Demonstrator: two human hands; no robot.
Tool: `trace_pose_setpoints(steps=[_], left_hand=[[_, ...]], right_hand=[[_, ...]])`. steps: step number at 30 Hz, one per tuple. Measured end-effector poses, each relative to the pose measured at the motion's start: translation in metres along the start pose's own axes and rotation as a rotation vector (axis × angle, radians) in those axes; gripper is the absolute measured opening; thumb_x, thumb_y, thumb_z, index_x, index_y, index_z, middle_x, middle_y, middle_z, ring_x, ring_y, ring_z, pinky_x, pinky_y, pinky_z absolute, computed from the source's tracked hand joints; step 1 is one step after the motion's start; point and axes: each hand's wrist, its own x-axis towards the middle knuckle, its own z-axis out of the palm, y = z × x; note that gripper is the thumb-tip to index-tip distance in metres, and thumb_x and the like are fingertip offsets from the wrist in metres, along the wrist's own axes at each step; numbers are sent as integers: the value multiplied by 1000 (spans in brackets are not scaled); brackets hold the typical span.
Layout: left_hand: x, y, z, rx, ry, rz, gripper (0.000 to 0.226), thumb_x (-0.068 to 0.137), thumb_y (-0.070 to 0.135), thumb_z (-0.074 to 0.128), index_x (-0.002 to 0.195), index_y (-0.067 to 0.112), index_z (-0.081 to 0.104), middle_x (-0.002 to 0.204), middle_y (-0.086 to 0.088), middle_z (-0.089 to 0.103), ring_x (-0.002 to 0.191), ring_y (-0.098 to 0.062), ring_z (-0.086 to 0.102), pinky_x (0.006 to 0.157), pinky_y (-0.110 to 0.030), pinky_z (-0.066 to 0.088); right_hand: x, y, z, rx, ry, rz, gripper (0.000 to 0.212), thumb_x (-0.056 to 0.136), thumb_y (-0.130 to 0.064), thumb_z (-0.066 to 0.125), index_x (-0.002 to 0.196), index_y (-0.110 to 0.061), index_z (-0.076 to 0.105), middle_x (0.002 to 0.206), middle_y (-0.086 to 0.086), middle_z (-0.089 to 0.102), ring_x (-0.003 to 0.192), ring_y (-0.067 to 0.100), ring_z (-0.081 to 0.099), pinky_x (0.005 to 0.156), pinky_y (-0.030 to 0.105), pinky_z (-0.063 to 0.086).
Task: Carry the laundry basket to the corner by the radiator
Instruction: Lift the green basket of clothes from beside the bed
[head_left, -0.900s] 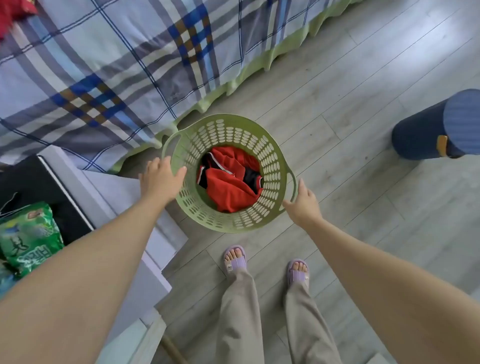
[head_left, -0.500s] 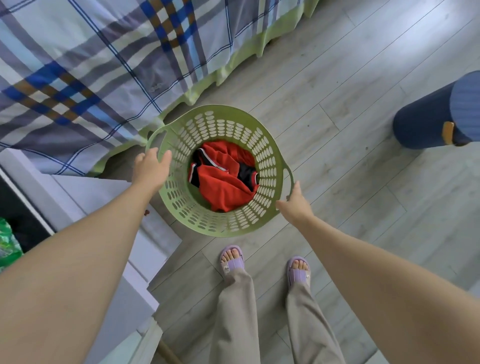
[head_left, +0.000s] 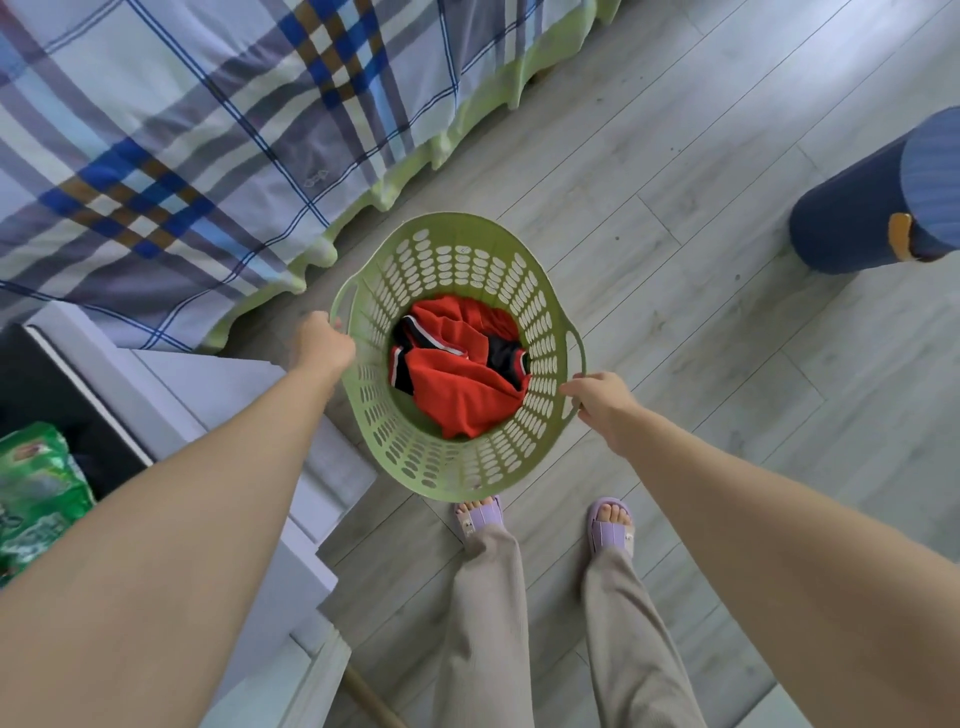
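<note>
A round green perforated laundry basket is in front of me, above the grey plank floor, with a red and black garment in its bottom. My left hand is closed on the basket's left handle. My right hand has its fingers curled on the right handle. Both arms reach down to it. No radiator is in view.
A bed with a blue plaid cover and green frill fills the upper left. A white cabinet stands at my left, with a green packet on a dark surface. A dark blue cylinder stands at right. My feet in purple slippers are below the basket.
Both hands went from open beside the rim to closed on the handles. The basket now sits more to the right in view and nearer my feet.
</note>
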Motion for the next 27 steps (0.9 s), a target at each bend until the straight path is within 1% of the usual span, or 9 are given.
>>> trace_pose_setpoints(steps=[2, 4, 6, 10, 13, 17, 19, 23, 27], left_hand=[[-9, 2, -6, -2, 7, -8, 28, 89, 2, 43, 112, 7, 58, 122, -20, 59, 107, -39, 57, 90, -44, 51], [-20, 6, -11, 8, -10, 14, 19, 87, 1, 46, 98, 7, 60, 112, -22, 63, 102, -40, 59, 89, -50, 54], [-32, 10, -14, 17, -44, 46, 14, 86, 2, 46, 90, 7, 59, 105, -25, 66, 98, -41, 62, 84, -52, 56], [-64, 31, -18, -4, -92, 100, 22, 83, -2, 41, 71, 12, 52, 89, -20, 63, 83, -35, 62, 71, -45, 56], [-93, 53, -18, -6, -107, 121, 24, 83, -5, 39, 71, 14, 49, 90, -17, 60, 83, -32, 59, 71, -44, 55], [-126, 79, -14, 17, -103, 185, 17, 87, -6, 40, 89, 6, 51, 108, -24, 60, 102, -41, 62, 79, -51, 55], [-144, 96, -8, 35, -103, 233, 15, 88, -5, 41, 92, 6, 51, 111, -25, 60, 105, -42, 62, 82, -53, 55], [-184, 134, 6, 78, -104, 329, 12, 88, -1, 43, 90, 7, 52, 102, -23, 62, 101, -42, 64, 82, -55, 56], [-227, 179, 28, 121, -111, 389, 17, 85, -3, 46, 78, 12, 50, 91, -14, 60, 94, -38, 66, 79, -51, 58]], right_hand=[[-5, 6, -12, 12, 14, 2, 34, 83, -18, 60, 112, 0, 60, 103, 18, 62, 96, 24, 57, 96, 40, 49], [-11, 14, -24, 39, 22, 9, 35, 83, -19, 60, 112, 1, 59, 92, 14, 56, 86, 22, 53, 84, 35, 48], [-20, 21, -35, 85, 22, 32, 31, 84, -18, 59, 110, 0, 58, 87, 13, 52, 81, 21, 49, 81, 35, 47], [-43, 31, -63, 163, 48, 44, 12, 85, -15, 58, 83, -4, 56, 75, 10, 47, 78, 22, 44, 76, 33, 43], [-60, 38, -89, 215, 66, 31, 11, 85, -14, 57, 82, -5, 53, 70, 8, 45, 72, 20, 42, 74, 32, 41], [-76, 56, -124, 279, 113, 7, 10, 86, -15, 57, 84, -5, 58, 71, 6, 52, 66, 17, 48, 72, 32, 46], [-87, 70, -147, 343, 138, 1, 9, 86, -14, 57, 87, -6, 59, 71, 5, 54, 67, 16, 51, 77, 34, 48], [-103, 98, -196, 452, 182, -16, 9, 86, -13, 56, 88, -5, 60, 69, 3, 55, 66, 14, 52, 74, 31, 48], [-117, 121, -247, 541, 224, -28, 6, 85, -12, 56, 80, -9, 59, 70, 3, 54, 67, 15, 52, 81, 35, 49]])
